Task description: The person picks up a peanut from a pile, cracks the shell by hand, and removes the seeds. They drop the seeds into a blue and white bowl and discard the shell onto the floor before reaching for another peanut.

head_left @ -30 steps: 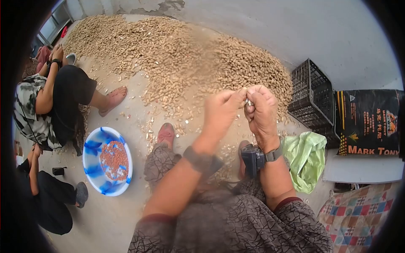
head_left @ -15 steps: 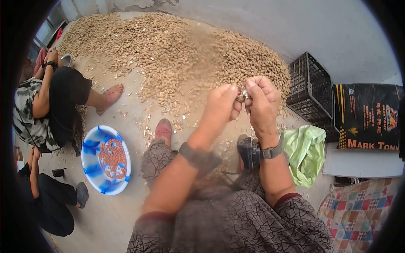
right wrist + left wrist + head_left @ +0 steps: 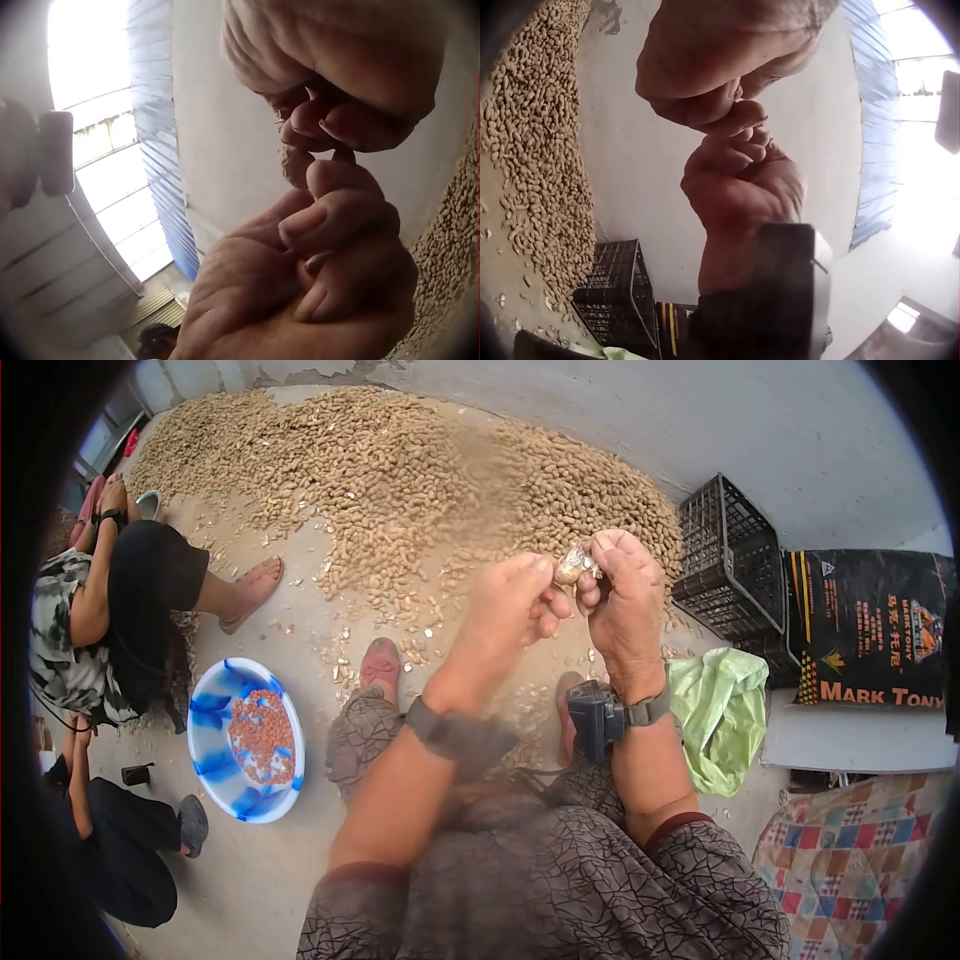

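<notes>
In front of the body, my left hand and my right hand meet at the fingertips. Between them is a peanut, its shell tan with a whitish broken part on the right hand's side. The left thumb and fingers pinch its left end, and the right thumb and fingers pinch the other. From the right wrist, the peanut's rough shell shows partly between the fingers. In the left wrist view the fingers hide it. A blue and white basin holding shelled reddish peanut kernels stands left of my feet.
A big heap of unshelled peanuts lies along the wall, with loose shells on the floor. Black crates, a black sack and a green plastic bag are on the right. Two other people sit at the left.
My hands have drawn slightly apart at the fingertips, and more of the peanut shows between them. The left hand has turned, so its lower fingers show. The view has shifted slightly.
</notes>
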{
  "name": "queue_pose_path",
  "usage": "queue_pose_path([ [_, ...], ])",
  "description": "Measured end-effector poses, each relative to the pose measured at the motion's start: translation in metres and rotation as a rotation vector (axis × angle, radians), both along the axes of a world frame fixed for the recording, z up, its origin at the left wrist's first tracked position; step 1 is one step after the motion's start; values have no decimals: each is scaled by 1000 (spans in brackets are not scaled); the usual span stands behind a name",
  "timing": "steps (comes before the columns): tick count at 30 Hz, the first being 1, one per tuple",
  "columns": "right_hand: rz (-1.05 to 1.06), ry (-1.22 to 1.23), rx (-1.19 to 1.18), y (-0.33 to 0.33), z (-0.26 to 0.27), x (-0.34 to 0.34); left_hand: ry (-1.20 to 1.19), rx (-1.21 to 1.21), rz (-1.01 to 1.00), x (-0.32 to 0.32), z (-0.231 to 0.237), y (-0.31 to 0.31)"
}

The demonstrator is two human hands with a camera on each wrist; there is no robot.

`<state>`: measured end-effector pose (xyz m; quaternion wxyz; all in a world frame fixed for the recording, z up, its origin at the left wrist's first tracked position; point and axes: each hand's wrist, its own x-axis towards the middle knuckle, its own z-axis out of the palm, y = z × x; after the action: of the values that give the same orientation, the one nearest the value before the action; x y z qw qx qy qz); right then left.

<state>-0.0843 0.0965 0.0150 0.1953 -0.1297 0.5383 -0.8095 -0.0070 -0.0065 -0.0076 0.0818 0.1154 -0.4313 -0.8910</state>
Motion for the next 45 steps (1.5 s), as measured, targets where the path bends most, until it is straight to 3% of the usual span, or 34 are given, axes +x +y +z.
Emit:
queue_pose_path([
  [4,-39,226,145,3,-4,-2,44,-38,-29,3,0,-3],
  [8,-72,225,147,4,1,1,91,34,75,3,1,0],
  [13,114,200,246,5,6,6,141,119,163,1,-1,0],
  [26,143,302,222,9,3,5,92,-63,178,1,-4,-2],
  [34,88,436,433,8,-2,4,75,-52,219,0,-3,0],
  [37,102,561,539,9,2,4,21,-215,200,-2,-1,-3],
  [41,43,534,444,7,0,7,11,-206,188,-1,1,-1],
  [45,143,361,330,8,4,6,48,-179,264,-1,-2,3],
])
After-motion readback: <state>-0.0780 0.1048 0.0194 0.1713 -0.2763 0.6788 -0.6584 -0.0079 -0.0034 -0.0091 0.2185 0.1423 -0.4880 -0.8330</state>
